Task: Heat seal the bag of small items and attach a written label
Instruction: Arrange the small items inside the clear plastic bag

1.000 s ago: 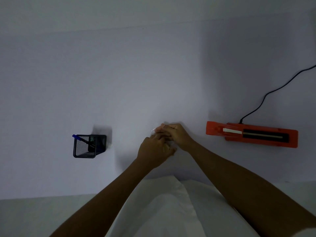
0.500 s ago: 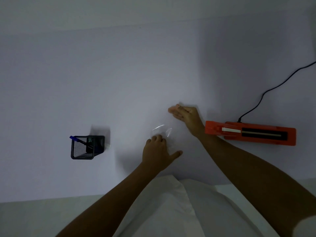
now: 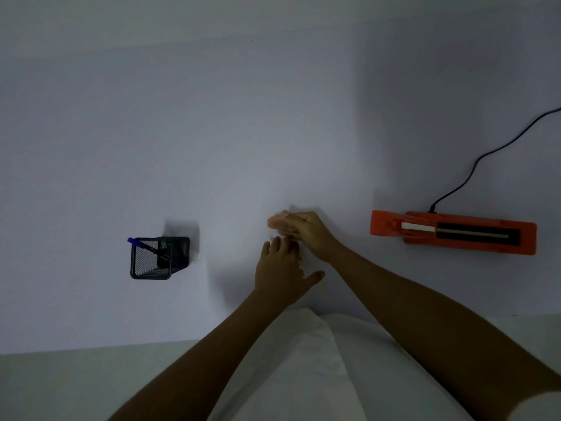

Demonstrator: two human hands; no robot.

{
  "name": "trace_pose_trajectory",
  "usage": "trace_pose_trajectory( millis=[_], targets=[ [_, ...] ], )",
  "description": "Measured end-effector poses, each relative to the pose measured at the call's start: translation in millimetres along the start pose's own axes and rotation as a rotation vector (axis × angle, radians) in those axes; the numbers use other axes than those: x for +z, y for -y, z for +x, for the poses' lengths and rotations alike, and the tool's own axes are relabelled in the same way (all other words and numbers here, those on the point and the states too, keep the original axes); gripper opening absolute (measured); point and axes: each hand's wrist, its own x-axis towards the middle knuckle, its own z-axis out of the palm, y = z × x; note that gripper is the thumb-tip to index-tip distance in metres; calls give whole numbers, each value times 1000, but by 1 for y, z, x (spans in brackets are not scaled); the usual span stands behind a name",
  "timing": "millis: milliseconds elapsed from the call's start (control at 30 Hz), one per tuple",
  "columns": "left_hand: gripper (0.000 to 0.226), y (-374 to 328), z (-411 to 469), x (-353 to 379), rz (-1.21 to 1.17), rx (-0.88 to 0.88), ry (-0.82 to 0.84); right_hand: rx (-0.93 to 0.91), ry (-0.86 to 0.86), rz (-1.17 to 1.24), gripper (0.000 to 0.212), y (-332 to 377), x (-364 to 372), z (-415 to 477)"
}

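At the middle of the pale tabletop (image 3: pixel 212 132), near its front edge, the left hand (image 3: pixel 280 275) lies with fingers spread, seemingly on a barely visible clear plastic bag (image 3: pixel 301 259), while the right hand (image 3: pixel 306 233) curls at its far end; what it pinches cannot be told. The orange heat sealer (image 3: pixel 453 232) with its black cord (image 3: pixel 485 156) sits apart toward the right edge. The black mesh pen holder (image 3: pixel 154 258) with a blue pen (image 3: pixel 142 243) stands toward the left, so sealing and labelling appear undone.

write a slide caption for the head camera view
Both hands work a clear bag mid-table, between a mesh pen holder and an orange heat sealer.
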Motion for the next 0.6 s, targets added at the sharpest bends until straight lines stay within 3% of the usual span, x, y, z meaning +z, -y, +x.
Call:
trace_pose_trajectory(
  millis=[267,433,600],
  targets=[
    [93,4,-1,-1,24,25,-12,-104,-124,-15,41,13,-14,10],
    [93,6,0,1,18,30,8,-207,-303,52,36,20,-21,0],
    [90,8,-3,3,1,54,-14,-195,-265,58,32,-3,-4,-45]
  ],
)
